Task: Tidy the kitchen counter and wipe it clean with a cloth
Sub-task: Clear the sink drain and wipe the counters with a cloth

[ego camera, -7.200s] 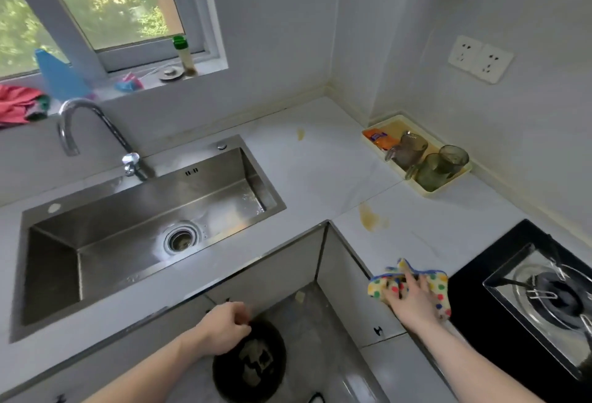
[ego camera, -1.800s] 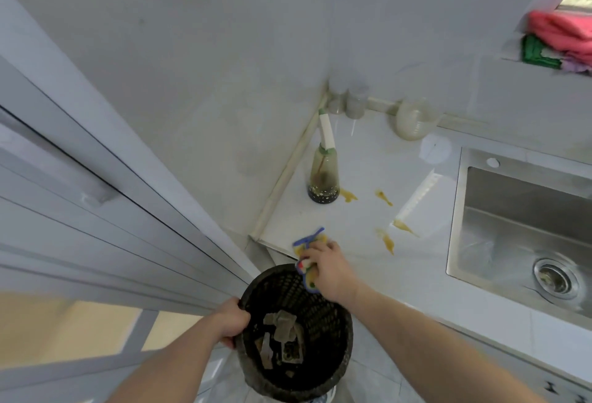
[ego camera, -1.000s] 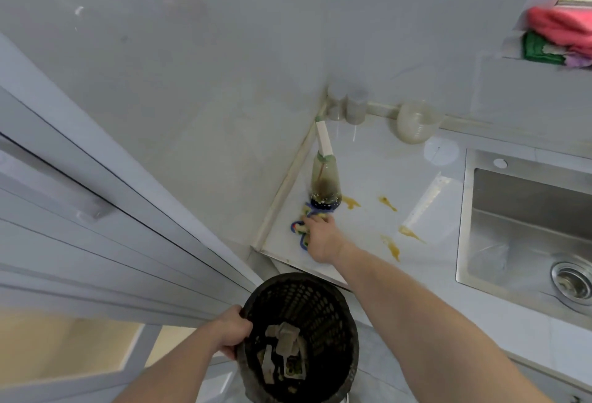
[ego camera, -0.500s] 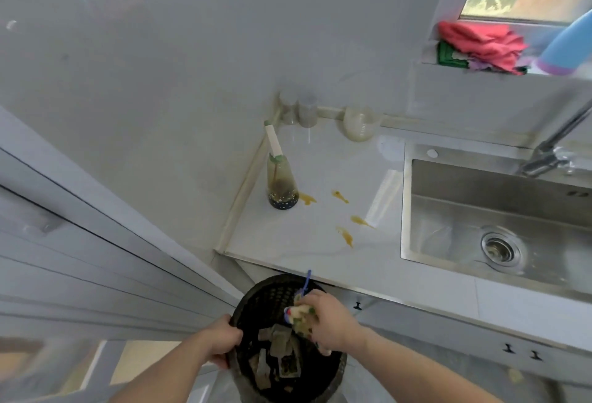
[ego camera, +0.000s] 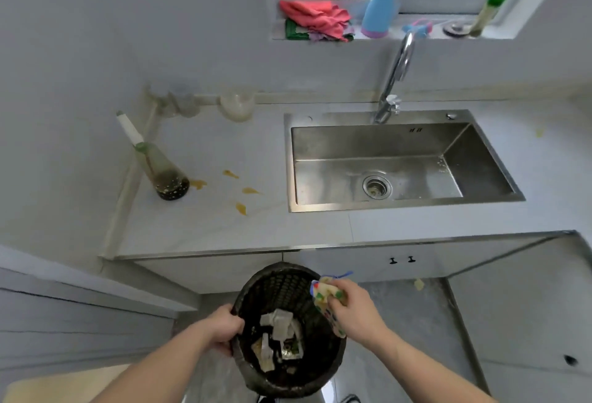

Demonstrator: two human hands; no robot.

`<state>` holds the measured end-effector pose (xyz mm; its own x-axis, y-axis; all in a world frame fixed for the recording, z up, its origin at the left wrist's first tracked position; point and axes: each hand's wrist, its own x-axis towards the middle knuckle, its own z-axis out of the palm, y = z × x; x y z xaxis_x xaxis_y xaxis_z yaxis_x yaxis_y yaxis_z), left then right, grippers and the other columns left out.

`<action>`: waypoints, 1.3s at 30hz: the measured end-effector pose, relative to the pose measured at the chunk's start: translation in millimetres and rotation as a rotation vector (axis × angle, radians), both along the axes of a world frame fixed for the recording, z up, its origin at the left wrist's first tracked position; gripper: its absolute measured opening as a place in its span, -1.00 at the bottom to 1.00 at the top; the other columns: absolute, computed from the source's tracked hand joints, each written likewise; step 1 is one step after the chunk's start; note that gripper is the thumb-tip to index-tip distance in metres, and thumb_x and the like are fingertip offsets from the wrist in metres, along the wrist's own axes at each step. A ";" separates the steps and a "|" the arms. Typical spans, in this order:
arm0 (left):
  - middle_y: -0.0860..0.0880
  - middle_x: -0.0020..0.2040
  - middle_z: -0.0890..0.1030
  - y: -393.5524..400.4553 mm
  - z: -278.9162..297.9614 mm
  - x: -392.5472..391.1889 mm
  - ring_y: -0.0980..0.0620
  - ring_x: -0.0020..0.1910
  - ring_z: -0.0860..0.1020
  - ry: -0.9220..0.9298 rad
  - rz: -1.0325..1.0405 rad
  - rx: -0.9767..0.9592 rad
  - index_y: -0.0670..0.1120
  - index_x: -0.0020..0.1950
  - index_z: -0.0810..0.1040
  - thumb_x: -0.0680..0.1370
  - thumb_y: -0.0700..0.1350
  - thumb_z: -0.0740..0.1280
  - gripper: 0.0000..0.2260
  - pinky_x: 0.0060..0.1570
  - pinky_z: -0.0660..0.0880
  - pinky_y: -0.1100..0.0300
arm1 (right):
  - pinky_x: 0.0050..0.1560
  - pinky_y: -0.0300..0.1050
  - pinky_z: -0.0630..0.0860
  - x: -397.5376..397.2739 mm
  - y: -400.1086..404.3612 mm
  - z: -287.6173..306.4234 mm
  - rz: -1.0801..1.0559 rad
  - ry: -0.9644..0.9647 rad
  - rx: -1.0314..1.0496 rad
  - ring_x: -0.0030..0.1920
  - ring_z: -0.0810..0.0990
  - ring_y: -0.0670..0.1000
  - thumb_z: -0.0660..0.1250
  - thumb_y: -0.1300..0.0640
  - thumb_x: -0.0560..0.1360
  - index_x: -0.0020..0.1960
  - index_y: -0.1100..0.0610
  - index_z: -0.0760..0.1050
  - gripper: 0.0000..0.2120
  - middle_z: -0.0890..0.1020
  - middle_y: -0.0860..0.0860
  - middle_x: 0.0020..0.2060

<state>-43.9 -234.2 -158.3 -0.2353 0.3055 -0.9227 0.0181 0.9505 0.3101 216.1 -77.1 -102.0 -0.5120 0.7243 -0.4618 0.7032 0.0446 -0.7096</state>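
Observation:
My left hand (ego camera: 224,327) grips the left rim of a black mesh waste basket (ego camera: 282,287) that holds scraps of rubbish, below the counter's front edge. My right hand (ego camera: 355,308) holds a bunched yellow cloth with coloured dots (ego camera: 325,295) over the basket's right rim. The pale counter (ego camera: 208,226) carries several yellow-brown stains (ego camera: 242,207) left of the sink. A green bottle with dark liquid (ego camera: 160,168) stands by the left wall.
A steel sink (ego camera: 378,165) with a tap (ego camera: 395,78) takes up the counter's middle. On the window sill lie a pink rag (ego camera: 315,18), a blue bottle (ego camera: 378,8) and a green-capped bottle (ego camera: 487,13). Clear containers (ego camera: 237,106) sit in the back corner. Cabinet doors are below.
My right hand wiped near the bottle, then drew the cloth back off the counter to the basket. My view has swung right and stepped back; the basket sits lower from the counter.

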 end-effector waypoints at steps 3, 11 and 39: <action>-0.27 -0.07 0.62 23.6 -1.1 45.4 -0.23 -0.28 0.66 0.014 -0.055 0.015 -0.13 0.19 0.43 0.40 -0.31 0.25 -0.63 -0.43 0.56 0.06 | 0.05 -0.45 0.36 60.4 6.8 4.0 -0.114 -0.020 0.026 0.13 0.54 -0.20 0.30 0.17 0.51 0.25 -0.09 0.57 -0.65 0.60 -0.23 0.09; -0.25 -0.13 0.59 74.6 -19.5 166.1 -0.23 -0.29 0.64 0.079 -0.127 0.070 -0.15 0.12 0.42 0.43 -0.29 0.22 -0.73 -0.45 0.56 0.05 | 0.11 -0.28 0.39 205.1 23.4 -5.9 -0.433 -0.024 0.018 0.14 0.55 -0.13 0.31 0.21 0.52 0.20 -0.01 0.61 -0.70 0.63 -0.16 0.10; -0.21 -0.06 0.59 212.5 -459.6 427.3 -0.18 -0.11 0.60 0.012 -0.183 0.017 -0.12 -0.03 0.45 0.54 -0.26 0.28 -0.94 -0.08 0.62 -0.06 | -0.43 -0.50 0.39 403.8 58.5 -372.2 -0.847 -0.117 -0.175 -0.39 0.54 -0.40 0.29 0.27 0.58 0.27 0.04 0.56 -0.69 0.62 -0.12 -0.17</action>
<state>383.3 -21.6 -618.0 -0.1854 0.3595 -0.9145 0.1935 0.9258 0.3247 619.9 -18.6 -474.2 0.2244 0.7532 -0.6183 0.5189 -0.6295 -0.5784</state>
